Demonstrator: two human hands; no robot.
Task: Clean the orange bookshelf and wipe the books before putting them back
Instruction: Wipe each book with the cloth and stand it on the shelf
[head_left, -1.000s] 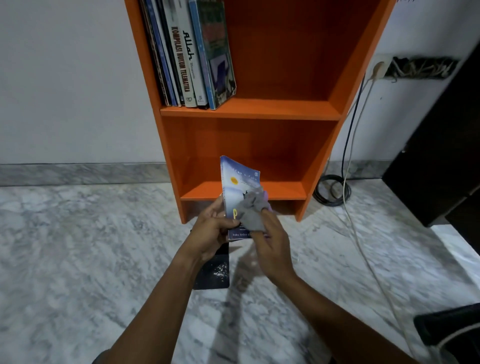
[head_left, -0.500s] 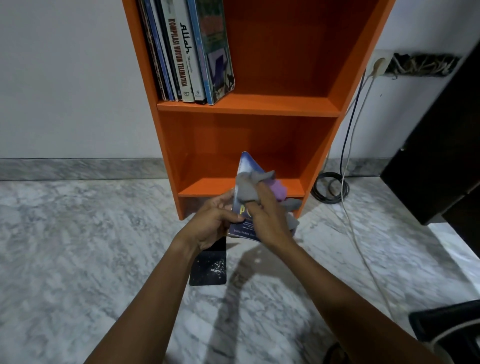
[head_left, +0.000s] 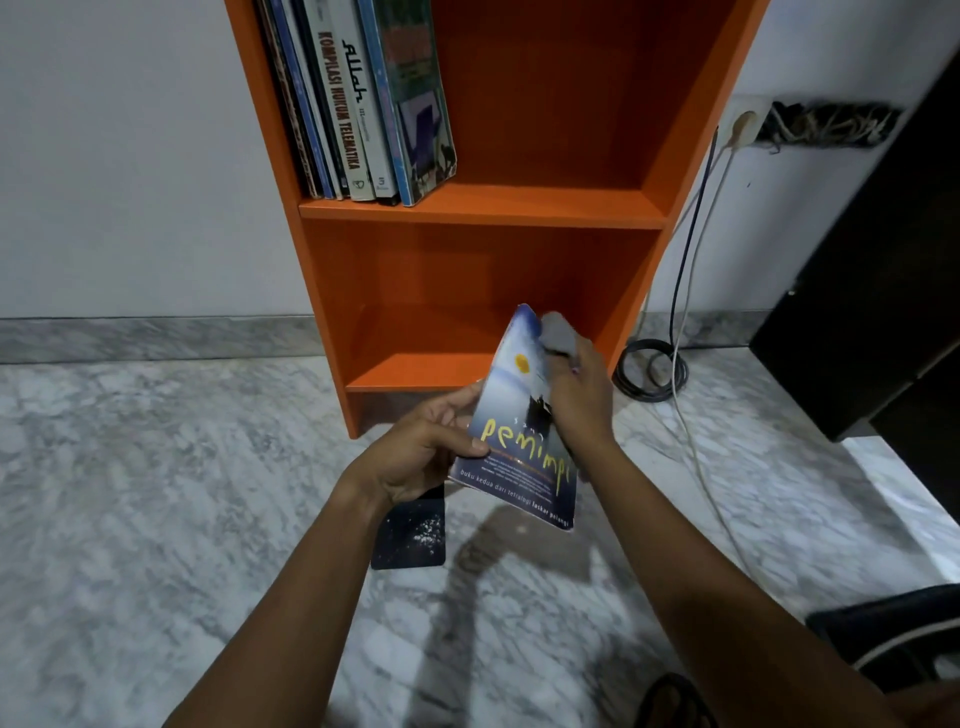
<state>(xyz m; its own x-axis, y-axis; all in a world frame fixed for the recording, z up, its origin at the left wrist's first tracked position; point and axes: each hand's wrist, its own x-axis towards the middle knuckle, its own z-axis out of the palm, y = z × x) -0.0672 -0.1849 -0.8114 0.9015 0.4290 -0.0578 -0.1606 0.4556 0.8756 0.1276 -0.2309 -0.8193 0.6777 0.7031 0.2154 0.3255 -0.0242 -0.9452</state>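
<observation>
The orange bookshelf (head_left: 483, 208) stands against the white wall, its lower compartment bare. Several books (head_left: 358, 98) stand upright at the left of the upper shelf. In front of the shelf, my left hand (head_left: 421, 447) grips the left edge of a blue paperback (head_left: 514, 431) with yellow lettering, cover facing me, tilted. My right hand (head_left: 576, 395) presses a grey cloth (head_left: 558, 332) against the book's upper right corner. A dark book (head_left: 410, 535) lies flat on the marble floor under my left hand.
Cables (head_left: 675, 332) run down the wall from a socket (head_left: 740, 124) and coil on the floor right of the shelf. Dark furniture (head_left: 872, 291) stands at the right. A dark object (head_left: 893, 639) lies at the lower right.
My right hand slid the grey cloth up the cover from its middle to the top right corner, uncovering the yellow title. The book tilted a little more toward me.
</observation>
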